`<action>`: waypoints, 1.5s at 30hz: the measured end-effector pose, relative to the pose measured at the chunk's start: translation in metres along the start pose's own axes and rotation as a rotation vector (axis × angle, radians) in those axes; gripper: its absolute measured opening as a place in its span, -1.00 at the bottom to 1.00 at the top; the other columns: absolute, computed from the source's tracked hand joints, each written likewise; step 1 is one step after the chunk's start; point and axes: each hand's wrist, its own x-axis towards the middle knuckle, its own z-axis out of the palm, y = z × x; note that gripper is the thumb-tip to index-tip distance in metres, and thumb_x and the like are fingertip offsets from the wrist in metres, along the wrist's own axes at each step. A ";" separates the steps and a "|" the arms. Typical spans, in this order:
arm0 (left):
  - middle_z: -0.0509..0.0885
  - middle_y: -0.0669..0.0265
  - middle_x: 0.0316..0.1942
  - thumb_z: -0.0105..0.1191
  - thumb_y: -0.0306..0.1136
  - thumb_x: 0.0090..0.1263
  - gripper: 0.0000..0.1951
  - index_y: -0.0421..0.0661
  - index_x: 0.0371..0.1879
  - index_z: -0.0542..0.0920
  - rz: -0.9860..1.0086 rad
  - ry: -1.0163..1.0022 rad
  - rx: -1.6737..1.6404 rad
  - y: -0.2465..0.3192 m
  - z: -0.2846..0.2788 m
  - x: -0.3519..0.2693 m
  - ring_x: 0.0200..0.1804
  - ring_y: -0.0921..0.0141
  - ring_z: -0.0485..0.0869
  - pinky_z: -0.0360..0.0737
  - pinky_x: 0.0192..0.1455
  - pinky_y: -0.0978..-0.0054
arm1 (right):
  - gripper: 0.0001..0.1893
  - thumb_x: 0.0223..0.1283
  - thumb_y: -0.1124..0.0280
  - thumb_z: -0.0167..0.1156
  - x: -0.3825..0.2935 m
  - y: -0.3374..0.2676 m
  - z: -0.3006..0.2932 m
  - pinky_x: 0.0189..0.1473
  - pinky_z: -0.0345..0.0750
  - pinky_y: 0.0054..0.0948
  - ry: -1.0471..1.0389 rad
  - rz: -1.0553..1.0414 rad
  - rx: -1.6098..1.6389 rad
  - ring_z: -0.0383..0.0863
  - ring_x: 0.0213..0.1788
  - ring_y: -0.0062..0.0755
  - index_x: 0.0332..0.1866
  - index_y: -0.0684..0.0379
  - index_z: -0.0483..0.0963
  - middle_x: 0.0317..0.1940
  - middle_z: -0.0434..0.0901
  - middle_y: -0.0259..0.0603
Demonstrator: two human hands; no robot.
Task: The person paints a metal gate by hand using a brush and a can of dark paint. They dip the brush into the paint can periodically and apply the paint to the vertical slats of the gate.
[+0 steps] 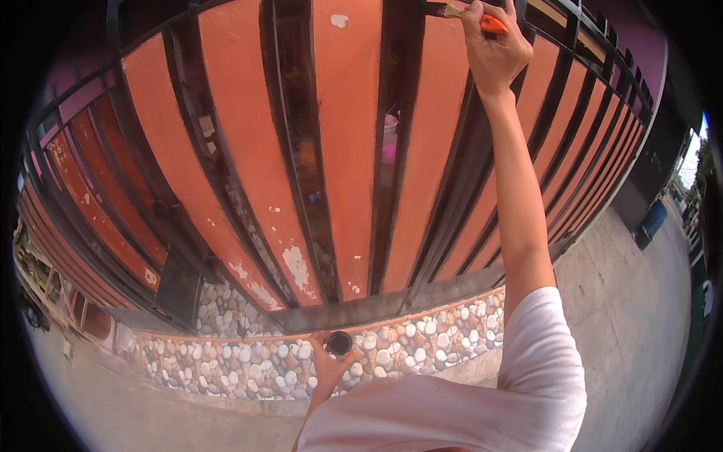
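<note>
High at the top right, my right hand (500,53) grips a paintbrush (492,24) by its orange handle. Its dark-coated bristles lie against the upper end of an orange gate slat (438,113), close to the black metal frame. Low in front of my body, my left hand (330,364) holds a small round cup (340,343) with dark contents, its mouth facing up. Orange slats (347,141) alternate with black bars (398,113) across the gate. Pale chipped patches (296,268) show on several slats.
A pebble-patterned tiled step (243,367) runs beneath the gate, with concrete paving (599,271) around it. On the left, a gate section (85,164) stands at an angle. Behind the bars are a white bucket (390,123) and a pink item (389,151). A blue barrel (652,220) stands far right.
</note>
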 end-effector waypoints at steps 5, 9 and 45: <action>0.44 0.07 0.06 0.51 -0.41 -0.06 -0.06 -0.12 0.26 0.10 0.005 -0.005 -0.043 -0.007 -0.001 0.000 0.17 0.26 0.50 0.58 0.14 0.32 | -0.86 0.16 0.50 0.32 -0.052 -0.013 -0.018 0.29 0.50 -0.02 -0.122 0.059 0.036 0.53 -0.62 -0.39 -0.49 0.25 0.57 -0.66 0.57 -0.31; 0.47 0.08 0.05 0.50 -0.43 -0.07 -0.07 -0.13 0.25 0.11 0.019 -0.028 -0.029 -0.006 -0.003 -0.002 0.16 0.27 0.52 0.62 0.13 0.31 | -0.89 0.07 0.62 0.31 -0.101 -0.045 -0.054 0.32 0.47 0.05 -0.290 0.127 0.048 0.55 -0.57 -0.43 -0.51 0.23 0.56 -0.65 0.55 -0.30; 0.50 0.10 0.02 0.47 -0.48 -0.08 -0.14 -0.15 0.21 0.17 -0.023 0.033 -0.011 0.000 -0.012 -0.009 0.11 0.21 0.57 0.58 0.19 0.25 | -0.87 0.12 0.62 0.29 -0.159 -0.083 -0.093 0.32 0.46 0.10 -0.313 0.320 0.049 0.49 -0.61 -0.47 -0.52 0.25 0.55 -0.68 0.50 -0.30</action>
